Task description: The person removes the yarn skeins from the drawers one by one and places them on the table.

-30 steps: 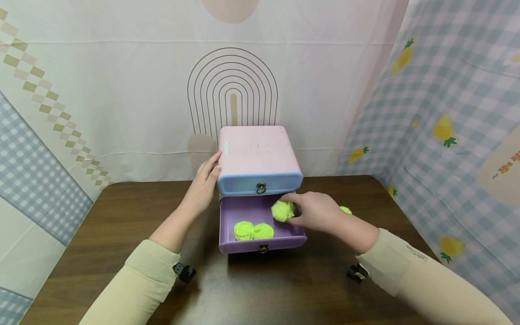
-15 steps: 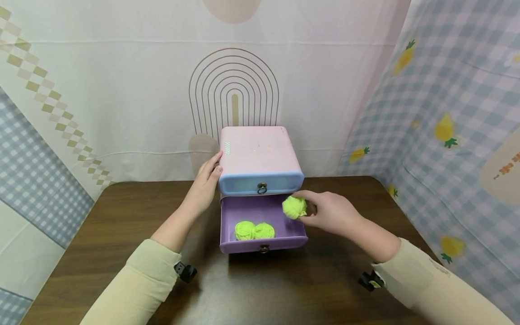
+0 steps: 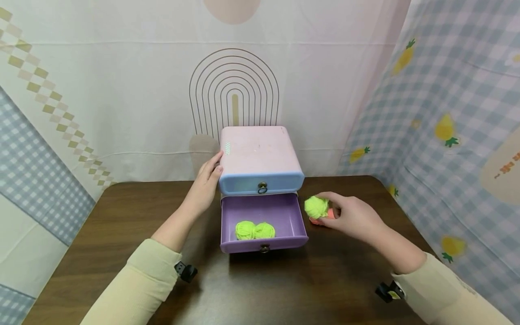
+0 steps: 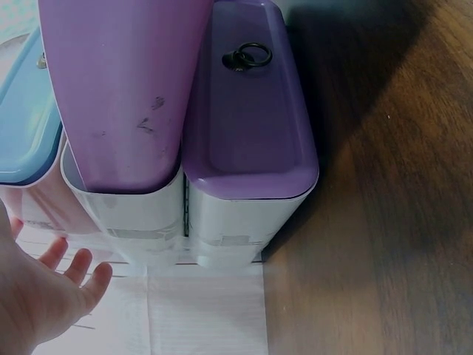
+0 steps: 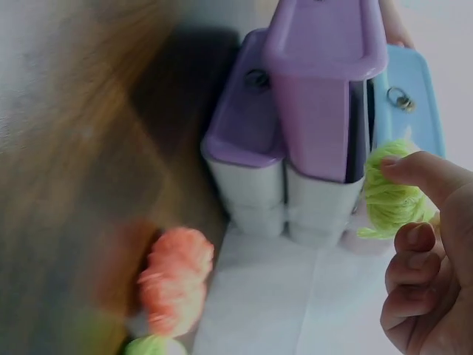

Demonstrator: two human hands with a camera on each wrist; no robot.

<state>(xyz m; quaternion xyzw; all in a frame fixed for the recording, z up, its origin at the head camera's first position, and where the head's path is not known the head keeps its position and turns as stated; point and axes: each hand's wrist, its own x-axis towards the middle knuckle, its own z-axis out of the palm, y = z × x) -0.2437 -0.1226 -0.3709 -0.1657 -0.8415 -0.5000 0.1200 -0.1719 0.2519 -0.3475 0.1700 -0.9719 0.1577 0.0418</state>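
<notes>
Your right hand (image 3: pixel 353 217) pinches a yellow-green yarn ball (image 3: pixel 316 207) between thumb and fingertips, the fingers parted only by its width, just right of the open purple drawer (image 3: pixel 284 243). Your left hand (image 3: pixel 204 184) is unclosed, its fingers parted and slightly bent, resting against the left side of the pink cabinet (image 3: pixel 256 151) and holding nothing.

Inside the open drawer, a two-lobed yellow-green bundle (image 3: pixel 245 230) lies by the front wall; the blue drawer (image 3: pixel 239 185) above is closed. The left wrist view shows you a closed lower drawer (image 4: pixel 247 118) that the head view hides. The right wrist view gives you the coral yarn (image 5: pixel 177 281) on the counter (image 5: pixel 66 185), mostly covered by your hand from above, with another yellow-green piece (image 5: pixel 155 346) touching it.
</notes>
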